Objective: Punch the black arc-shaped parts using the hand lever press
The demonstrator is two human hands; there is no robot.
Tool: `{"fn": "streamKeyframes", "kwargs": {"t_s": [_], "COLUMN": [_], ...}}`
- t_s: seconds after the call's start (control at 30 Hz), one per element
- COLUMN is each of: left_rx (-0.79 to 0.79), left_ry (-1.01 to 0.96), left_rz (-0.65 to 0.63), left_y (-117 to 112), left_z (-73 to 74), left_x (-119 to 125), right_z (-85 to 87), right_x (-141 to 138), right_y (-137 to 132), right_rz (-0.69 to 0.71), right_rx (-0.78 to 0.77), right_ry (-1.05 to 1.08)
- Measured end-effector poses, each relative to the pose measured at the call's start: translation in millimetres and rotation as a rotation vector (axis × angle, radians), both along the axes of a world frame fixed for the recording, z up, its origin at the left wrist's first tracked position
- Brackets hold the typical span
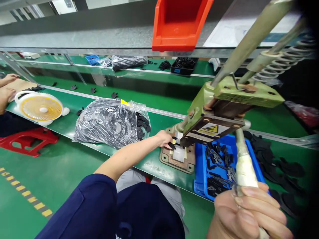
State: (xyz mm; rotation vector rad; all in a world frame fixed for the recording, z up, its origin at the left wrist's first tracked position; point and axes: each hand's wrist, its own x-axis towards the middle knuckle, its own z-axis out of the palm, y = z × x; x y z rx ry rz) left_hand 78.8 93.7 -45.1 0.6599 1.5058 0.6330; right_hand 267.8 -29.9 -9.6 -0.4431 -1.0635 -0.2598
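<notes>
Gripping the press's pale, wrapped lever (246,169) with curled fingers, the right hand (249,210) fills the lower right of the head view. The left hand (164,138) pinches a small black part (172,145) above the base plate (189,155) of the green press (229,94). Just right of that plate sits a blue tray (201,171) of black pieces; to the left lies a stuffed clear bag (107,121).

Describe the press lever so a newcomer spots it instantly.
Find the green press right of the bag of black parts. Its pale lever slopes down past the blue bin. Unlike the upper rods, it has a thick whitish grip, clasped by the right hand.
</notes>
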Motion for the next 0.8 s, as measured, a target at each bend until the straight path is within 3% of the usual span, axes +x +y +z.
{"fn": "streamKeyframes", "kwargs": {"t_s": [0.17,0.3,0.33,0.47,0.6,0.8], "left_rx": [0.058,0.196,0.252,0.561,0.48,0.399], "left_ry": [0.089,0.23,0.317,1.026,1.353,1.439], "left_rz": [-0.108,-0.221,-0.224,-0.342,-0.52,-0.737], "left_y": [-9.0,-16.5,-16.4,-5.6,11.0,22.8], "left_z": [-5.9,-12.3,-12.5,-9.3,-9.1,-4.7], "left_x": [-2.8,-27.7,-38.4,-82.7,-104.1,-103.3], "right_z": [3.0,3.9,3.7,4.5,6.8,7.8], "right_x": [0.2,4.3,4.7,0.8,-4.1,-5.6], "right_y": [-2.8,-3.5,-3.7,-6.5,-13.3,-23.3], "right_rz": [0.014,0.027,0.022,-0.004,-0.032,-0.03], "right_rx": [-0.037,-0.024,-0.028,-0.058,-0.138,-0.236], "right_ry": [-0.035,-0.11,-0.112,-0.057,-0.028,-0.041]}}
